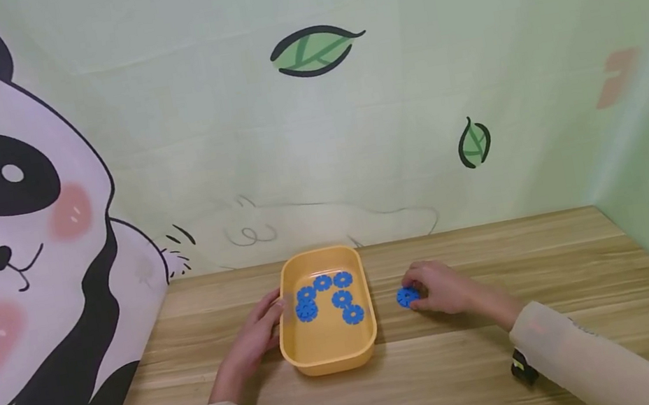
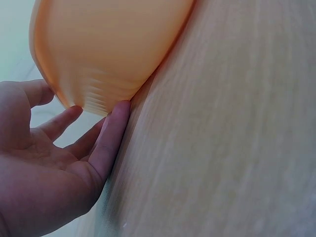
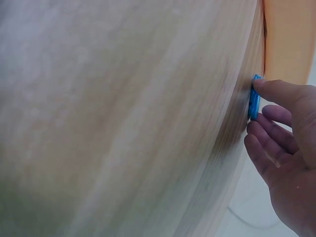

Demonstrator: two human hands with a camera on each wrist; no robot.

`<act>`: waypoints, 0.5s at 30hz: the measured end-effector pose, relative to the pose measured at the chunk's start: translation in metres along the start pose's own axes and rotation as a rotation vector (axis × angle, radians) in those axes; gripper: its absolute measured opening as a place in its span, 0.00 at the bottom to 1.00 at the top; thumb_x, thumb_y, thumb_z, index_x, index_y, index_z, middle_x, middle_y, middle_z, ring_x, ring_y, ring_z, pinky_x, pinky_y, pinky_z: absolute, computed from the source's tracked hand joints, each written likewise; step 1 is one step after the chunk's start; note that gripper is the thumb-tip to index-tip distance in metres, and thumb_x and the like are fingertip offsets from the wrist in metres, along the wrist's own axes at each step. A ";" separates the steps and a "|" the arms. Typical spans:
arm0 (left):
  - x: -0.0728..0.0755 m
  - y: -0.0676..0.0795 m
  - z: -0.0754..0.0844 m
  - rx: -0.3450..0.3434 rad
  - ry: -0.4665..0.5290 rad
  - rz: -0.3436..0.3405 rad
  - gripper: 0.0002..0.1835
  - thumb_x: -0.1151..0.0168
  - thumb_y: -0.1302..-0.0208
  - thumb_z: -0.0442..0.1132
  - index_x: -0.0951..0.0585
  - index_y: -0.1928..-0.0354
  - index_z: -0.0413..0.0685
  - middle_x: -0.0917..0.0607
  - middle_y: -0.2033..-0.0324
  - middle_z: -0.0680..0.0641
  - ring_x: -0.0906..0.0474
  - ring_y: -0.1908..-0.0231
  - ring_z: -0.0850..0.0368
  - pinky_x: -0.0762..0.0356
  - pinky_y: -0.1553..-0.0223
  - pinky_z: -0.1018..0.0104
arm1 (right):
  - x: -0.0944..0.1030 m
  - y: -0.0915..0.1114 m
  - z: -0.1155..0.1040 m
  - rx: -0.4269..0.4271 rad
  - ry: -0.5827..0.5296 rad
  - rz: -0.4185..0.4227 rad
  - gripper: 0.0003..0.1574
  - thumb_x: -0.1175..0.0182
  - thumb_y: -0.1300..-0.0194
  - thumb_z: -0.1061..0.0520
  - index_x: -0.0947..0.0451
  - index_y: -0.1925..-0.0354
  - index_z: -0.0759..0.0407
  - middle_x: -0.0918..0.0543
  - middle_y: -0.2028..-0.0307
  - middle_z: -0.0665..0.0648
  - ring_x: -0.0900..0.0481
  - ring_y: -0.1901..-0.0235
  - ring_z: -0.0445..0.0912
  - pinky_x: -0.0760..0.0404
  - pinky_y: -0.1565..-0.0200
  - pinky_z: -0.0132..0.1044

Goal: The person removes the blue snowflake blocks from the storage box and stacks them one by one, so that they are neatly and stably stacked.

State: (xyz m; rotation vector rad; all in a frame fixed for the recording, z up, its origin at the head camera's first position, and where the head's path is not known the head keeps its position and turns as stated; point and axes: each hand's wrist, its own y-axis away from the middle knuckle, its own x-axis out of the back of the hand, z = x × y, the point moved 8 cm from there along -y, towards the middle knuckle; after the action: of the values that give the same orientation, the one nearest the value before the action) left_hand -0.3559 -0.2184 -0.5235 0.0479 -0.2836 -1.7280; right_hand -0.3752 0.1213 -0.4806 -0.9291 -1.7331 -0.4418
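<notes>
In the head view a yellow plastic tub point(image 1: 331, 350) stands on the table with several blue interlocking discs point(image 1: 353, 314) on its floor, some overlapping at the left. My left hand point(image 1: 258, 333) rests against the tub's left side. In the left wrist view its fairly straight fingers point(image 2: 114, 131) touch the outer wall low down, and the thumb is near the rim. To the right of the tub, my right hand point(image 1: 443, 288) pinches a blue notched disc point(image 1: 406, 297) by its edges between thumb and fingers. The right wrist view shows this disc point(image 3: 255, 98) edge-on, close over the table.
The wood-grain table point(image 1: 454, 380) reaches back to a pale green wall hanging point(image 1: 397, 99) printed with leaves and a large panda point(image 1: 17, 230). Small black cameras are strapped at both wrists.
</notes>
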 end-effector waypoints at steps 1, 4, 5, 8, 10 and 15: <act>0.000 0.000 0.000 0.001 -0.001 0.001 0.33 0.49 0.16 0.56 0.38 0.18 0.53 0.32 0.24 0.35 0.22 0.34 0.40 0.19 0.38 0.47 | 0.000 0.000 0.000 -0.001 0.001 -0.001 0.20 0.23 0.36 0.55 0.14 0.51 0.64 0.15 0.57 0.55 0.19 0.58 0.45 0.15 0.52 0.45; 0.000 -0.001 -0.001 0.001 -0.005 0.004 0.33 0.50 0.16 0.55 0.38 0.18 0.53 0.32 0.24 0.36 0.22 0.35 0.40 0.18 0.38 0.47 | 0.000 0.001 -0.002 -0.002 0.001 -0.003 0.20 0.23 0.36 0.56 0.14 0.50 0.64 0.15 0.56 0.55 0.19 0.57 0.45 0.15 0.51 0.45; 0.000 -0.001 -0.001 0.002 -0.006 0.005 0.32 0.50 0.16 0.55 0.38 0.18 0.53 0.32 0.24 0.36 0.22 0.35 0.40 0.18 0.38 0.47 | 0.000 0.001 -0.002 0.002 0.004 -0.001 0.20 0.23 0.36 0.56 0.14 0.51 0.65 0.15 0.56 0.55 0.18 0.57 0.45 0.15 0.51 0.45; 0.000 -0.001 -0.001 0.001 -0.005 0.005 0.32 0.51 0.16 0.55 0.39 0.17 0.52 0.32 0.24 0.35 0.22 0.34 0.40 0.19 0.38 0.47 | 0.000 0.002 -0.003 0.013 0.007 0.001 0.20 0.23 0.36 0.56 0.15 0.51 0.65 0.15 0.56 0.56 0.18 0.57 0.46 0.15 0.51 0.45; 0.000 0.000 -0.001 0.003 -0.006 0.004 0.33 0.50 0.16 0.55 0.39 0.17 0.52 0.32 0.24 0.35 0.22 0.34 0.39 0.19 0.38 0.47 | 0.000 0.002 -0.003 0.018 0.004 0.004 0.20 0.23 0.36 0.56 0.15 0.51 0.65 0.15 0.57 0.56 0.18 0.57 0.46 0.15 0.51 0.46; 0.000 0.000 0.000 0.004 -0.008 0.002 0.33 0.50 0.16 0.56 0.39 0.18 0.53 0.33 0.23 0.36 0.23 0.33 0.39 0.20 0.37 0.46 | 0.001 0.000 -0.003 0.027 0.006 0.000 0.22 0.23 0.36 0.55 0.15 0.50 0.66 0.15 0.56 0.57 0.18 0.56 0.48 0.15 0.50 0.47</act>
State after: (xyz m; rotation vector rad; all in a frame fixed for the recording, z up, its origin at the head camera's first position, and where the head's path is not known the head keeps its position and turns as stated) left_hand -0.3559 -0.2180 -0.5237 0.0440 -0.2927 -1.7257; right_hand -0.3729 0.1199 -0.4781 -0.9077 -1.7293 -0.4197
